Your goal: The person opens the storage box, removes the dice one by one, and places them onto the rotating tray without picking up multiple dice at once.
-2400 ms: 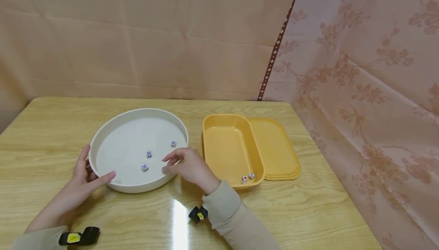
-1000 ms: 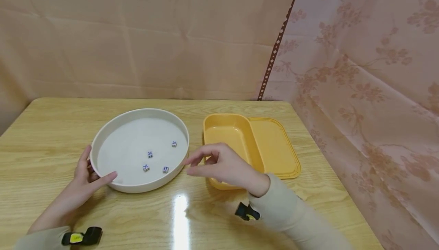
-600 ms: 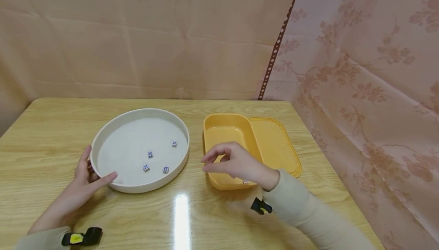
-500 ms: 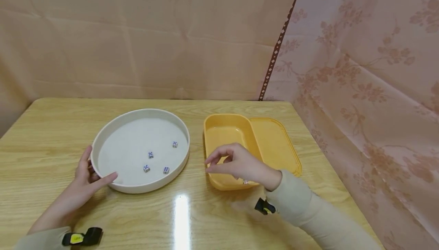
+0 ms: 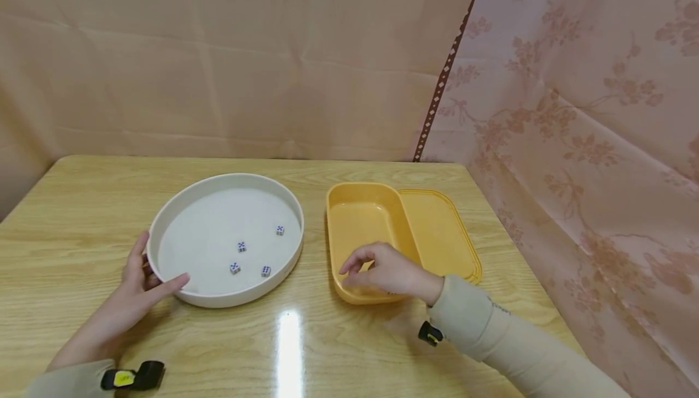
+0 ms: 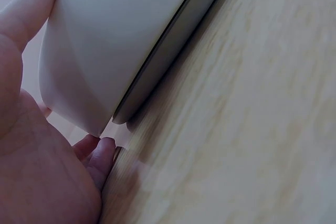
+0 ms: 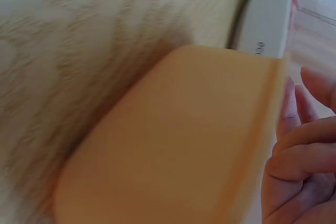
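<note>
My left hand (image 5: 139,283) holds the near-left side of a round white tray (image 5: 225,301), thumb over the rim and fingers around the outer wall. In the left wrist view, its fingers (image 6: 102,156) curl below the tray wall (image 6: 100,51). Several small white dice lie in the tray, one die (image 5: 280,230) at the right and another die (image 5: 266,271) near the front. My right hand (image 5: 389,272) is over the front of a yellow box (image 5: 330,237), fingers bent, thumb and index tips close together. Whether a die is between them is hidden. The box wall (image 7: 173,135) fills the right wrist view.
A flat yellow lid (image 5: 439,234) lies right of the box, partly behind it. A die (image 5: 391,293) barely shows under the right wrist, inside the box. The wooden table (image 5: 218,349) ends at a beige cloth (image 5: 218,82) behind and a floral cloth (image 5: 590,143) at right.
My right hand has moved rightward from the tray to the yellow box, then slightly lower. The left hand stays at the tray. The visible dice in the tray have kept their places.
</note>
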A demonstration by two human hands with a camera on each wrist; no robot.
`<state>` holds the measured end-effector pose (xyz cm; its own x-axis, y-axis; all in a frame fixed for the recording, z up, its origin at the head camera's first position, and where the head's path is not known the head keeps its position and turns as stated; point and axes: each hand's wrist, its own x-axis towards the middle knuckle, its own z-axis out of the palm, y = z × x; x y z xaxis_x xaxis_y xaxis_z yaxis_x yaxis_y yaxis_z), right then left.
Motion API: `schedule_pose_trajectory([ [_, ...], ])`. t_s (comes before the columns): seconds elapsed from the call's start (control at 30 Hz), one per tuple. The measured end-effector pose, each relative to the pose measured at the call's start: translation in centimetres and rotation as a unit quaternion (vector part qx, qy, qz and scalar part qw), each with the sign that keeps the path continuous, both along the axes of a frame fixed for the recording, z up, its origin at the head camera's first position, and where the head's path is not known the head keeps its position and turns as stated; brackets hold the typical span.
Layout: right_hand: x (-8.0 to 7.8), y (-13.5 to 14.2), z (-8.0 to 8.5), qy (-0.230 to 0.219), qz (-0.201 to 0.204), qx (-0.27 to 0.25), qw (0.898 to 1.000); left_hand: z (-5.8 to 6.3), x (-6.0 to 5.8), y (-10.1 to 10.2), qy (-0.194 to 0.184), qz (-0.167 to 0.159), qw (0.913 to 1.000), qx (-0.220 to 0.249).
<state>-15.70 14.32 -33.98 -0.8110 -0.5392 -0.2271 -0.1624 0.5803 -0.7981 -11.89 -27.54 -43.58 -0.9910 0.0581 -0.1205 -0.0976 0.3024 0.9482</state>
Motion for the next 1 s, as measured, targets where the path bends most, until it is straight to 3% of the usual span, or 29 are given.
schedule_pose_trajectory([
  [0.23, -0.5, 1.2, -1.5, 0.054, 0.042, 0.048, 0.996, 0.4, -0.1, 0.0, -0.013, -0.006, 0.9993, -0.034],
  [0.47, -1.0, 2.0, -2.0, 0.122, 0.087, 0.13, 0.98, 0.5, -0.1, 0.0, -0.007, -0.008, 0.9988, -0.048],
  [0.83, -1.4, 2.8, -1.8, 0.126, 0.087, 0.211, 0.965, 0.1, 0.0, 0.0, -0.003, 0.001, 1.0, 0.005],
  [1.0, -1.7, 3.3, -2.2, 0.134, 0.084, 0.243, 0.957, 0.1, -0.1, 0.0, -0.019, 0.0, 0.9997, -0.016],
])
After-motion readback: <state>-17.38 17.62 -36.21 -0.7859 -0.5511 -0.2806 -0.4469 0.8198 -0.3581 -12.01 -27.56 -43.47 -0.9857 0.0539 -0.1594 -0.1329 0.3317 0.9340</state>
